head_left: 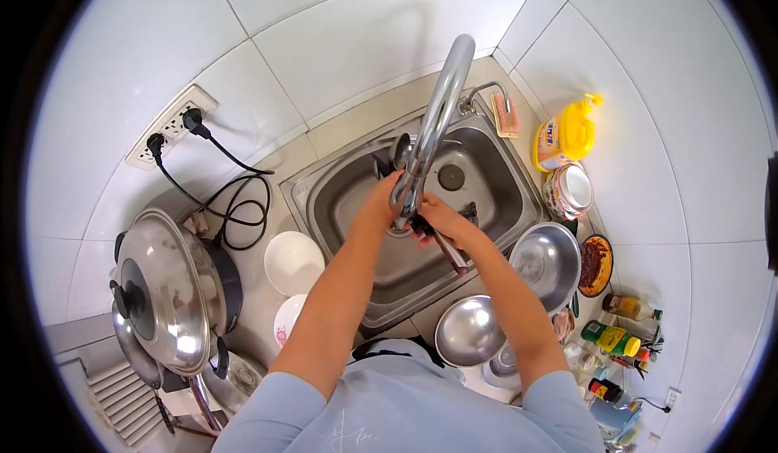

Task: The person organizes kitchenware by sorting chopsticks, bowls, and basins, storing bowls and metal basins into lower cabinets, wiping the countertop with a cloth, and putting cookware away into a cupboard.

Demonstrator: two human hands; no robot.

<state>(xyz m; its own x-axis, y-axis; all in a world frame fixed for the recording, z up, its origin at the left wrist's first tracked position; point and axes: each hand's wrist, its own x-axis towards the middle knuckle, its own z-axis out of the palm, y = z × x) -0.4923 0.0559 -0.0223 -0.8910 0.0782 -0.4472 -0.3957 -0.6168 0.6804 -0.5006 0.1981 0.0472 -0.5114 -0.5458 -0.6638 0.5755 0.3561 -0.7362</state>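
Observation:
Both hands are over the stainless steel sink, beneath the tall chrome faucet. My right hand is closed around a utensil with a metal handle, which points down toward the sink's front edge. The utensil's dark part lies between the hands, and its kind cannot be made out. My left hand is just left of the faucet, with its fingers mostly hidden behind the spout. A ladle and dark utensils lie at the sink's back left. The round drain shows behind my right hand.
White bowls and a lidded steel pot stand at left, near plugged-in black cords. Steel bowls sit at right. A yellow soap bottle, pink brush, stacked bowls and condiment bottles line the right wall.

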